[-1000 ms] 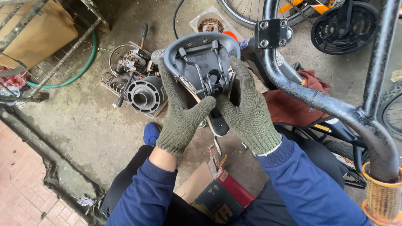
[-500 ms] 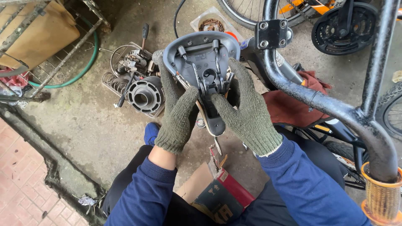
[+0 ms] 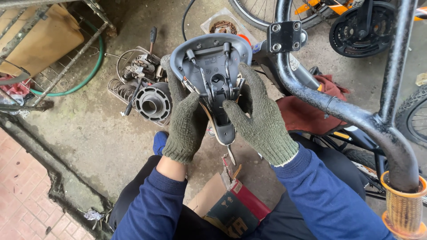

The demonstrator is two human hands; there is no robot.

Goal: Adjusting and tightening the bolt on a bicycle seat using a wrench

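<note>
Closest to the camera, blue sleeves run up from the bottom edge, and between the knees a torn cardboard box (image 3: 227,206) with a red side lies on the concrete floor (image 3: 89,142). Just above it, both hands are on the job, each in a green knitted glove. The left hand (image 3: 184,126) wraps the left edge of an upturned bicycle saddle (image 3: 213,66), thumb pressed over the underside, its grip closed on the saddle's side. The right hand (image 3: 258,120) comes in from the other side, fingers spread flat up the right flank, thumb laid across the narrow nose; its grip is closed on the saddle too. So the saddle is held in the air between both hands, underside facing the camera, wide end away, nose pointing down toward the box, its two metal rails (image 3: 213,82) showing.

To the right, a dark bicycle frame tube (image 3: 338,109) sweeps across, ending near the camera in an orange-wrapped end (image 3: 402,209). A red rag (image 3: 311,111) lies under the tube, just beside the right hand.

Left of the saddle, on the floor, sits a grey hub-like round part (image 3: 153,103) among springs and loose metal bits. Farther left, a green hose (image 3: 84,78) curls past a metal rack (image 3: 58,58). At the top, a black chainring guard (image 3: 360,33) and a wheel (image 3: 253,11).
</note>
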